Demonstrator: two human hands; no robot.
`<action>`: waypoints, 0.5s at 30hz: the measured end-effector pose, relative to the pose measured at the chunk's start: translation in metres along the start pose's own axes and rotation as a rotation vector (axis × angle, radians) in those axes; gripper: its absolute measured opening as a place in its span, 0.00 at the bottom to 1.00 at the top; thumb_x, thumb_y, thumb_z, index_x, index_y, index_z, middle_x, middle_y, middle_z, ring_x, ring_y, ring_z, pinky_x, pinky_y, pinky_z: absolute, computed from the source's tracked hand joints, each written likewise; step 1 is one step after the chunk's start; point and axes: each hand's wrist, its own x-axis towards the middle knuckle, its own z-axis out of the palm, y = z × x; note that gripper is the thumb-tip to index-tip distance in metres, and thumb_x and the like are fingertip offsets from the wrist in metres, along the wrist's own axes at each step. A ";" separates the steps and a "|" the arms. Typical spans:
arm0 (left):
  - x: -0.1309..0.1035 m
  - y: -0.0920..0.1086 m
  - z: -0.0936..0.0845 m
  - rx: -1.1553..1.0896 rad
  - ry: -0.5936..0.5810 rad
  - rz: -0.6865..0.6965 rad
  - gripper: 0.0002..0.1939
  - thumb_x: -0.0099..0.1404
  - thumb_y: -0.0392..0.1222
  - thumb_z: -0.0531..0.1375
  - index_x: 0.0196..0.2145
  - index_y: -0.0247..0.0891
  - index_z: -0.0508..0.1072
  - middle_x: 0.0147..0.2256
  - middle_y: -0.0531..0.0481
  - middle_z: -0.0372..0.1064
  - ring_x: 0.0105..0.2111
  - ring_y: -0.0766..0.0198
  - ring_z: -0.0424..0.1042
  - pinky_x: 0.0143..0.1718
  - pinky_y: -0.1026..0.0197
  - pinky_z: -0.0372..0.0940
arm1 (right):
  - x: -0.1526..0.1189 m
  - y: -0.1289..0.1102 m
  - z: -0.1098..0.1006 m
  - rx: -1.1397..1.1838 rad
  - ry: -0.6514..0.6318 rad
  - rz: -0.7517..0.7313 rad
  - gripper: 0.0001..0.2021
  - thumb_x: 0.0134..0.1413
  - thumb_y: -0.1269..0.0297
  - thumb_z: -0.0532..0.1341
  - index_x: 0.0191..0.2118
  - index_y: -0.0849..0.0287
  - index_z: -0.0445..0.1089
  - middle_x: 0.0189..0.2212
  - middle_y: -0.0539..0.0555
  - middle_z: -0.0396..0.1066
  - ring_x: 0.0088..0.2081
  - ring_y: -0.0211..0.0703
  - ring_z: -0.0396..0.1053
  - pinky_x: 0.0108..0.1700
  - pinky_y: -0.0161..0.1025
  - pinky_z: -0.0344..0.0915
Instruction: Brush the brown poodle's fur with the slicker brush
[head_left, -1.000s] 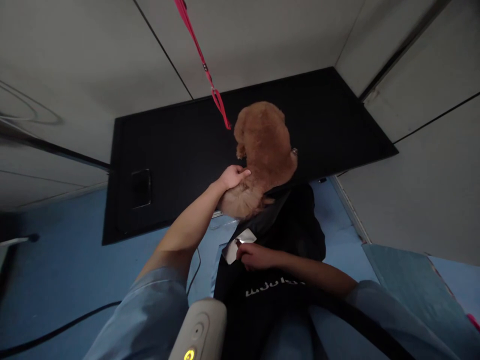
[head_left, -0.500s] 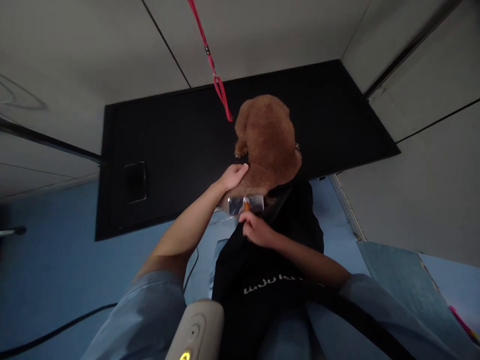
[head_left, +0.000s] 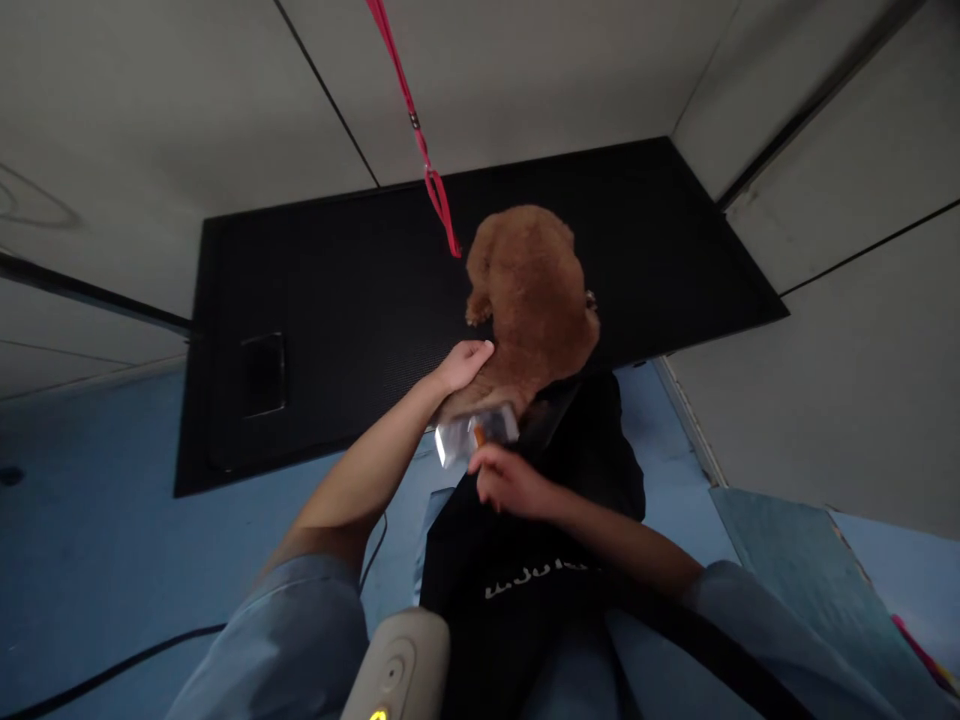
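Note:
A brown, curly-coated dog [head_left: 532, 280] is on the black table, its body close to the front edge. My left hand [head_left: 465, 365] is closed on the dog's fur at its near left side, thumb on top and the other fingers mostly hidden. In my right hand [head_left: 514, 482] is the orange handle of a slicker brush [head_left: 457, 438], its wide, shiny metal back facing up. The brush head is slightly blurred and tilted, at the near end of the dog's fur. Whether its bristles touch the coat is hidden.
A red looped leash [head_left: 439, 200] hangs left of the dog above the black table [head_left: 337, 290]. A dark rectangular recess or object [head_left: 264, 374] is at the table's left. Black cloth [head_left: 525, 560] covers my front, with a whitish device [head_left: 405, 660] below. Pale walls stand behind.
The brush has moved a little left and toward me and has tilted, with my right hand following. My left hand keeps its hold on the dog. The whole view has shifted slightly.

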 end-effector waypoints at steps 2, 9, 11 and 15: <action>-0.001 0.001 0.000 0.027 -0.012 0.048 0.30 0.56 0.67 0.52 0.18 0.35 0.61 0.16 0.55 0.53 0.19 0.71 0.52 0.20 0.66 0.48 | 0.000 -0.002 -0.003 -0.093 0.149 -0.019 0.10 0.51 0.76 0.51 0.38 0.56 0.61 0.21 0.42 0.61 0.20 0.30 0.60 0.24 0.28 0.56; -0.002 0.001 -0.001 -0.045 -0.075 0.063 0.30 0.54 0.68 0.54 0.19 0.35 0.63 0.17 0.55 0.56 0.19 0.72 0.54 0.21 0.67 0.51 | -0.005 -0.012 -0.009 -0.111 -0.086 0.043 0.12 0.52 0.74 0.51 0.42 0.56 0.63 0.23 0.45 0.65 0.21 0.31 0.62 0.26 0.29 0.58; -0.002 0.001 -0.002 -0.097 -0.079 0.041 0.30 0.54 0.68 0.55 0.20 0.34 0.65 0.18 0.54 0.61 0.21 0.70 0.59 0.22 0.67 0.55 | -0.005 -0.011 -0.010 -0.182 0.087 0.026 0.13 0.52 0.75 0.51 0.43 0.56 0.61 0.24 0.45 0.65 0.22 0.32 0.62 0.27 0.29 0.59; -0.004 0.003 -0.002 -0.197 -0.092 -0.035 0.31 0.52 0.69 0.56 0.23 0.33 0.69 0.21 0.50 0.67 0.26 0.64 0.67 0.27 0.64 0.61 | -0.007 -0.003 -0.004 -0.135 -0.156 0.206 0.11 0.51 0.75 0.51 0.40 0.57 0.61 0.20 0.43 0.63 0.19 0.32 0.62 0.23 0.29 0.57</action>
